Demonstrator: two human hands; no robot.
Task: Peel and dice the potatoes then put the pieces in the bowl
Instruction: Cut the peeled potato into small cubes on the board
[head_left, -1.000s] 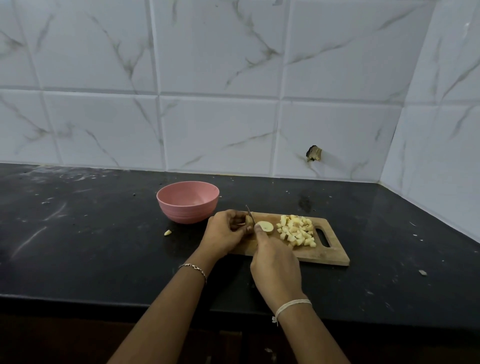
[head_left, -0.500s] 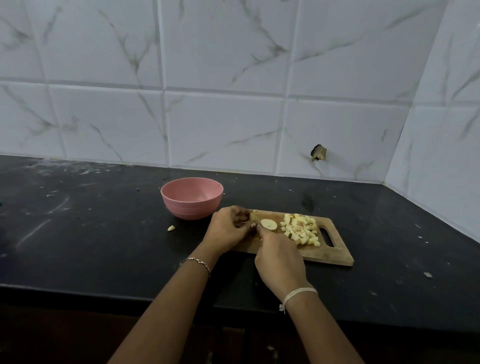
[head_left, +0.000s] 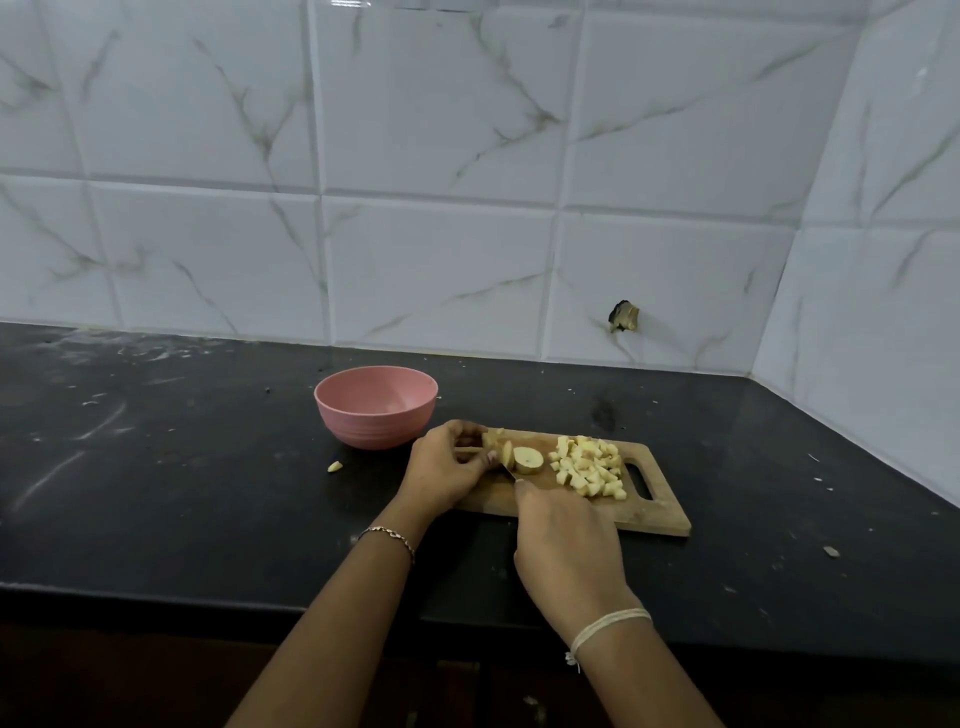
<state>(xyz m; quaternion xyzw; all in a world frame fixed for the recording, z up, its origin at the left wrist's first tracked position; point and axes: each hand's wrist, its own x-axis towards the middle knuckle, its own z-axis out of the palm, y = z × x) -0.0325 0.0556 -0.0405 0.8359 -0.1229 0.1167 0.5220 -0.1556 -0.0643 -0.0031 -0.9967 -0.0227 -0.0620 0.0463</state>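
Black countertop (head_left: 182, 493) under a white tiled wall (head_left: 441, 156), carrying:

- One pink bowl (head_left: 375, 410), standing upright just left of the board.
- One wooden cutting board (head_left: 660, 514), long axis lying left to right, handle slot at the right end.
- One heap of diced potato (head_left: 587, 465), resting on the board's right half.
- One part-cut potato (head_left: 493, 441) at the board's left end, cut face pointing right; the left hand (head_left: 447, 462) is gripping it.
- One flat slice (head_left: 529, 460), lying beside it.
- One stray piece (head_left: 334, 466), lying off the board.
- One knife (head_left: 508, 472), tip pointing away; the right hand (head_left: 566, 535) is curling round it. The blade is now showing; half a second ago it was hidden.
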